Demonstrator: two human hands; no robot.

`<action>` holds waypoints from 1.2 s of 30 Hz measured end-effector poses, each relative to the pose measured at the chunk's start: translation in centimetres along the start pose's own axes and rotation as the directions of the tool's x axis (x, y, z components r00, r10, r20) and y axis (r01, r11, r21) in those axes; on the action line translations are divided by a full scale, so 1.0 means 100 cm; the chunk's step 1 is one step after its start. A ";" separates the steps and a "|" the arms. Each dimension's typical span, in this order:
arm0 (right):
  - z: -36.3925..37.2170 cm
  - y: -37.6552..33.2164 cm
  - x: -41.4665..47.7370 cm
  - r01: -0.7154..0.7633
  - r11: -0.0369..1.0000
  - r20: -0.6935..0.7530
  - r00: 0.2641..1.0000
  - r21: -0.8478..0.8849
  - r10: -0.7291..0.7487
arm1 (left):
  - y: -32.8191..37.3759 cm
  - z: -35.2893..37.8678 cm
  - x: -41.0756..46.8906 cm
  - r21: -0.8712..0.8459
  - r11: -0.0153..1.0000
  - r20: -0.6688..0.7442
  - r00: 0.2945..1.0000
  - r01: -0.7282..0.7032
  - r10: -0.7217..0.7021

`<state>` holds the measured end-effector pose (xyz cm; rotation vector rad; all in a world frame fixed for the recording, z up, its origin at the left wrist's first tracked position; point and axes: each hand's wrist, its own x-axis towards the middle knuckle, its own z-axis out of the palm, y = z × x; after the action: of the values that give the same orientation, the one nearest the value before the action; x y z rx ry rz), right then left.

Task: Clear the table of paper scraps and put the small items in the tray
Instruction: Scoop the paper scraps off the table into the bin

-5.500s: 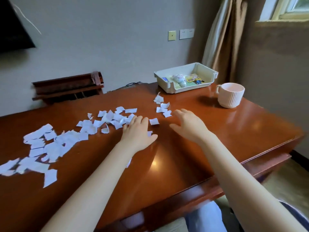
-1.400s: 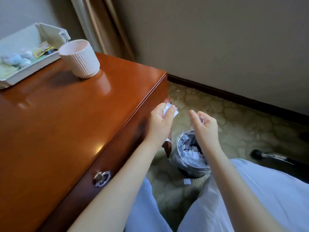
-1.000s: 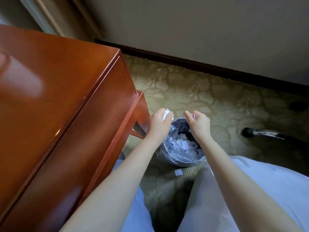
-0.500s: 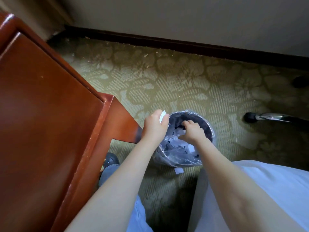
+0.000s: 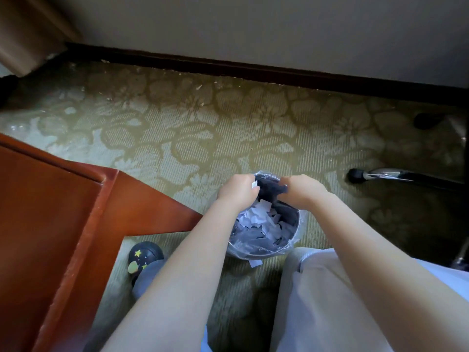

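Both my hands hang over a small round waste bin lined with clear plastic, standing on the carpet. It holds several white paper scraps. My left hand is at the bin's far left rim, closed on a white paper scrap that sticks out between the fingers. My right hand is over the far right rim, fingers curled together, and no paper shows in it. The table top, the tray and the small items are out of view.
The red-brown wooden table's side and leg brace fill the left. One loose scrap lies on the carpet in front of the bin. A chrome chair leg with a black caster is at the right. My dark shoe is under the table.
The view swung from the table down to the bin. Both hands lowered over it. The right hand's scraps went into the bin; the left hand still holds paper.
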<state>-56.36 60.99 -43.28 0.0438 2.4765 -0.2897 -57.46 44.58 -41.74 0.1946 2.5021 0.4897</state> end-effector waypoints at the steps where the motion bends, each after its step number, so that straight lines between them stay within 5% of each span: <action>1: 0.002 0.006 -0.002 -0.019 1.000 0.008 1.000 0.001 0.019 | 0.003 0.005 0.005 0.057 0.998 0.039 0.999 -0.010 0.008; 7: 0.018 0.011 0.003 -0.034 0.998 0.080 0.996 -0.047 0.038 | -0.001 0.033 0.023 0.134 0.991 0.227 0.973 0.004 -0.035; 14: 0.020 0.004 0.003 -0.023 0.997 0.108 0.994 -0.070 0.031 | -0.014 0.022 0.021 0.270 0.963 0.233 0.970 -0.001 -0.064; 36: -0.079 -0.080 -0.156 0.170 0.985 -0.215 0.961 -0.025 -0.172 | 0.024 -0.100 -0.176 0.288 0.946 -0.089 0.988 0.147 -0.127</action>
<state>-49.47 55.47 -26.22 -0.1504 2.7030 -0.3672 -48.55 39.54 -24.07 0.1175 2.6252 0.0653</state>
